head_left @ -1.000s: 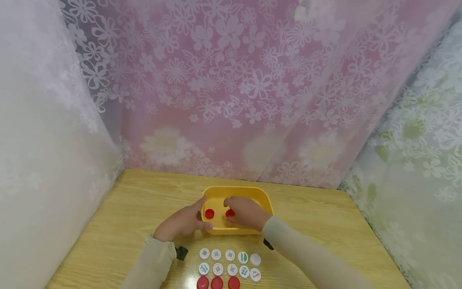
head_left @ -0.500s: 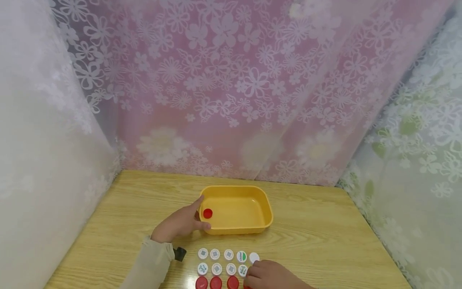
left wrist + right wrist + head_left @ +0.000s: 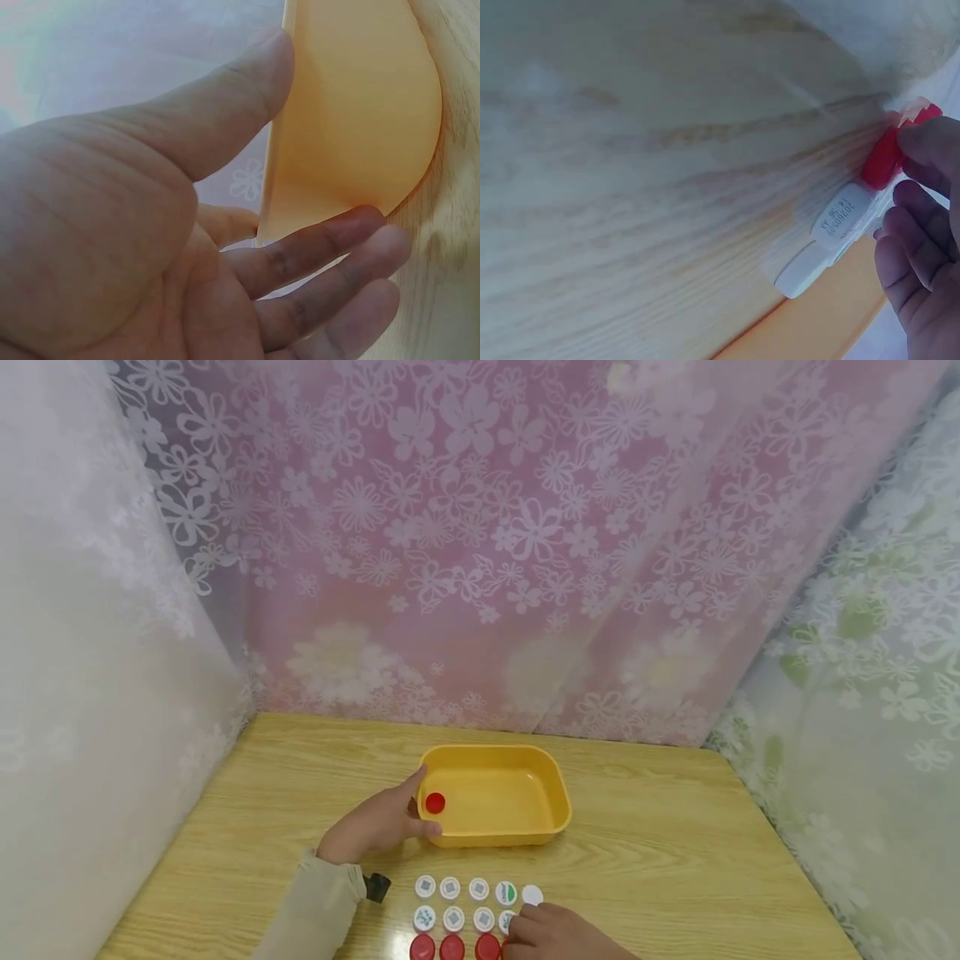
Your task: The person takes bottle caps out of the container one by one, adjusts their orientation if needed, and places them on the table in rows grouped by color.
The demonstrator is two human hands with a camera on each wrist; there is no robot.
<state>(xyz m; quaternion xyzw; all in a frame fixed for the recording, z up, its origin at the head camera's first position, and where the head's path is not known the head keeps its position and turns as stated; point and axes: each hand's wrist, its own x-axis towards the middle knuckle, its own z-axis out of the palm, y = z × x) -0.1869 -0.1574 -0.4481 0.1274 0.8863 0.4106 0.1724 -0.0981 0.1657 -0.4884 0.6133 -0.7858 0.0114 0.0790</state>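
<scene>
My left hand point(image 3: 378, 823) holds the left end of a yellow plastic tray point(image 3: 493, 841); its thumb touches the rim and its fingers point(image 3: 330, 236) reach along the outer wall. One red bottle cap point(image 3: 435, 802) lies in the tray's left part. Low in the head view, my right hand point(image 3: 562, 935) is at the right end of a row of red caps point(image 3: 452, 947). In the right wrist view, its thumb and forefinger pinch a red cap point(image 3: 883, 159) standing beside white caps point(image 3: 844, 216). My fingers partly cover the right end of the white rows.
Two rows of white caps point(image 3: 450, 888), some with printed tops, lie between the tray and the red row. The wooden table point(image 3: 660, 835) meets floral curtains point(image 3: 480, 610) at the back and both sides.
My right hand has come out of the tray with a red cap and moved down to the right end of the red row. The left hand has stayed on the tray.
</scene>
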